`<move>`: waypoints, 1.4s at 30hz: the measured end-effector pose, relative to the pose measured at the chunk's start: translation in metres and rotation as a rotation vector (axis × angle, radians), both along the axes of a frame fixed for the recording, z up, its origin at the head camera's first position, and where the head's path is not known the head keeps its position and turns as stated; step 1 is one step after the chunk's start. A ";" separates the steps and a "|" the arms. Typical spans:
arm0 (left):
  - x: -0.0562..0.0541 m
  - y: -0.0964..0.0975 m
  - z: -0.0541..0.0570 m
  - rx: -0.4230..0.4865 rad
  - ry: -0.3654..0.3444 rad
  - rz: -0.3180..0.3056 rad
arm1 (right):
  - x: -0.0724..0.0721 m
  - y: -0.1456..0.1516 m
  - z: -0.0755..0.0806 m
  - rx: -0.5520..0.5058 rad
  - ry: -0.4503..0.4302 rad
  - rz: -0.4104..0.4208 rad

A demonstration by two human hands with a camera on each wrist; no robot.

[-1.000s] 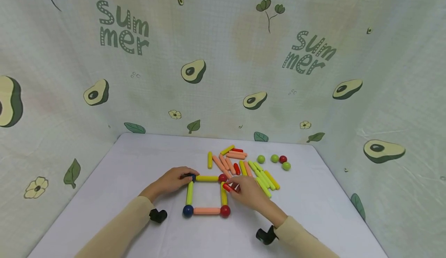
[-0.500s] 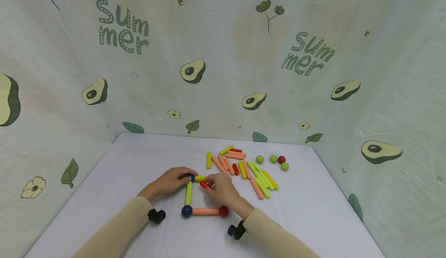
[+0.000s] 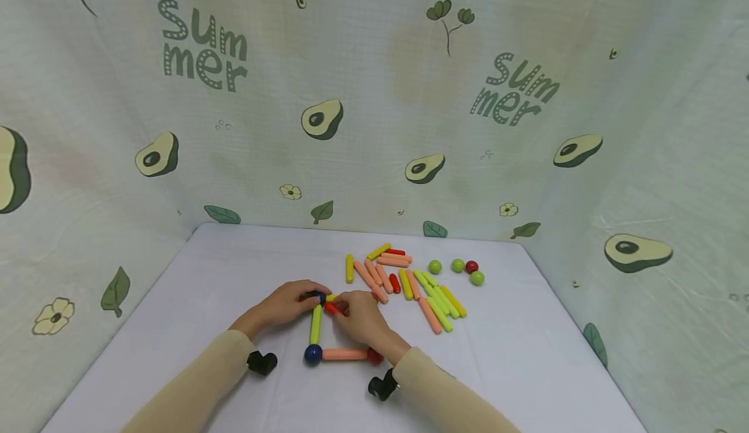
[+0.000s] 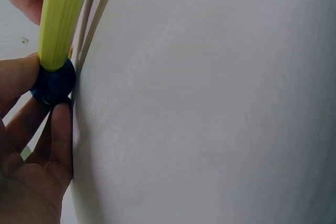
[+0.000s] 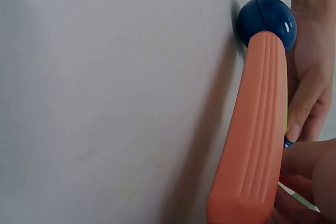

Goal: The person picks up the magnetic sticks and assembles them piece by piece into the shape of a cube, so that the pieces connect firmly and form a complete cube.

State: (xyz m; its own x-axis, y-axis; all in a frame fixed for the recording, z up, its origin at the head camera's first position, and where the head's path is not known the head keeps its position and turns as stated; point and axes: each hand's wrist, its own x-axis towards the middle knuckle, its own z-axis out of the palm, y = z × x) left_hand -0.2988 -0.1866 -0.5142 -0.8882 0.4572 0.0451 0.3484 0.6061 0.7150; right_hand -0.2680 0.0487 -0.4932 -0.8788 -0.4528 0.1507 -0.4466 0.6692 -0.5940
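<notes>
Blue and shiny, the near ball (image 3: 313, 354) sits on the white table (image 3: 328, 394). From far away, I see a lime stick (image 3: 316, 324) go straight back from it to the far ball (image 3: 320, 298), blue too. The left hand (image 3: 292, 301) pinches that far ball. A pinky-orange stick (image 3: 345, 354) goes right from the near ball to a red ball (image 3: 374, 356), partly hidden by the right arm (image 3: 439, 387). Behind and right of the near ball, the right hand (image 3: 359, 319) pinches a little red stick (image 3: 332, 308). Its tip is just beside the far ball; I can't tell if they touch. A yellow stick (image 3: 330, 298) peeks out by that hand. Farther back and right of the near ball lie loose sticks (image 3: 429, 316) and green balls (image 3: 458, 265).
</notes>
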 end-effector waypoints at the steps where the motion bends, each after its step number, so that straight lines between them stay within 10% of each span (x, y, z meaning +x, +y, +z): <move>1: 0.000 0.000 0.000 -0.002 0.002 0.000 | 0.000 -0.001 0.000 -0.006 -0.001 0.000; 17: 0.000 0.003 -0.001 0.017 -0.003 0.000 | 0.004 0.002 0.000 -0.008 -0.016 0.002; 29: -0.003 0.016 0.001 -0.004 0.106 -0.141 | 0.009 0.010 -0.004 -0.052 0.047 0.010; 42: -0.003 0.022 0.001 -0.051 0.081 -0.089 | 0.016 0.045 0.015 -0.003 0.051 -0.044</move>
